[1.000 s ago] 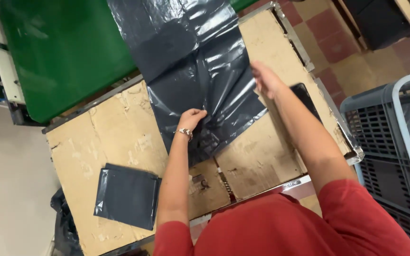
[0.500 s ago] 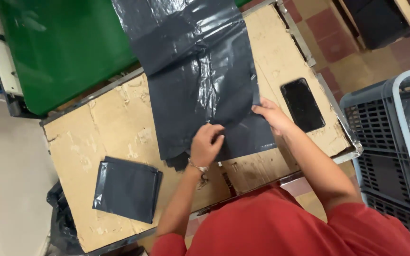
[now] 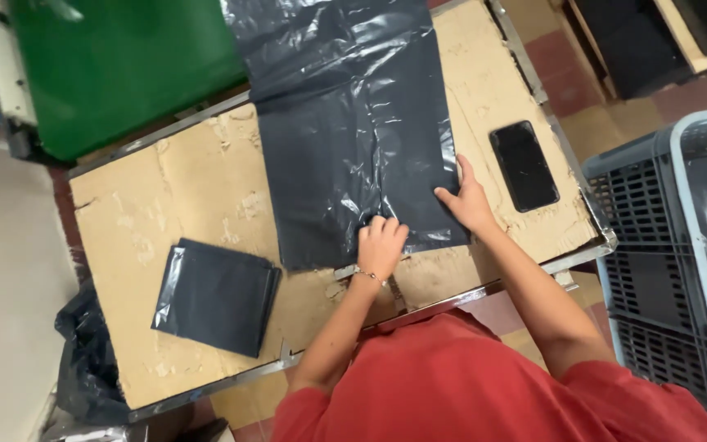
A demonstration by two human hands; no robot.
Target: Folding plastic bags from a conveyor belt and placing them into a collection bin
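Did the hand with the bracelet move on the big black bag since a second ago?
Yes. The left hand slid toward the near edge of the black plastic bag, closer to the table's front rim, and now presses there.

— Where are the hands?

— Both arms reach toward twelve o'clock. The left hand (image 3: 381,245) is curled, knuckles up, fingertips pressed down, a bracelet at its wrist.

— And the other?

— The right hand (image 3: 468,202), at two o'clock from it, lies flat, fingers stretched toward eleven o'clock.
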